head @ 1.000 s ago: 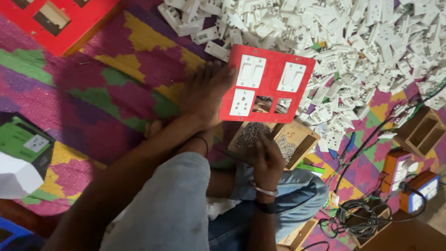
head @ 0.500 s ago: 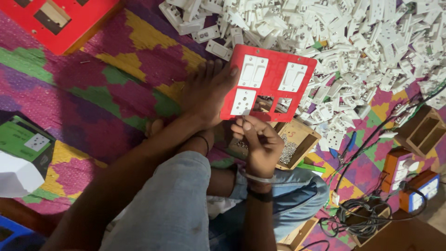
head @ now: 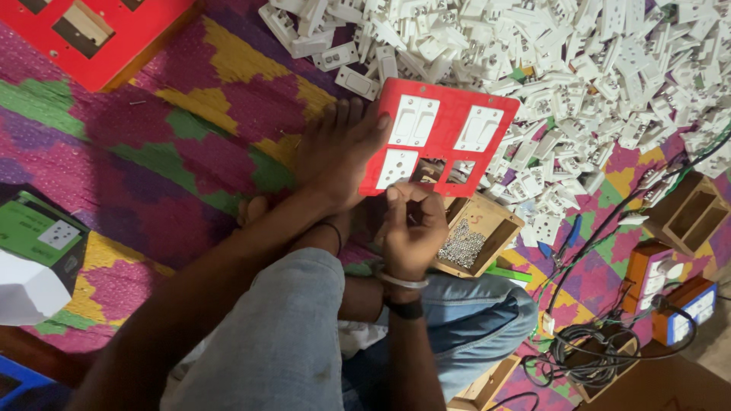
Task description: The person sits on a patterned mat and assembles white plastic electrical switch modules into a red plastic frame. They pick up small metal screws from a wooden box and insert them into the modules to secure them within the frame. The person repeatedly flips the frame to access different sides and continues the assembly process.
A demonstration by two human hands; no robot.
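The left hand [head: 339, 156] lies flat and spread on the patterned mat [head: 152, 167], fingers extended, its fingertips touching the left edge of a red switch panel [head: 442, 137]. It presses rather than grips, holding nothing closed in it. The panel stands tilted on the mat at the edge of a large heap of white switch and socket modules [head: 609, 68]; white modules [head: 411, 122] already sit in three of its openings, while the lower middle openings are bare.

The right hand [head: 411, 228] is curled just below the panel's lower edge, fingertips pinched together against it; whatever small piece it pinches is too small to make out. A bangle and a dark band circle that wrist.

Just right of this hand, a small wooden box [head: 476, 236] holds a pile of tiny silvery screws. A second red panel [head: 91, 34] lies at the top left corner, well apart. A green carton [head: 34, 228] sits at the left edge. Coiled black cables [head: 601, 354] and orange-and-blue boxes [head: 674, 293] lie at the lower right.
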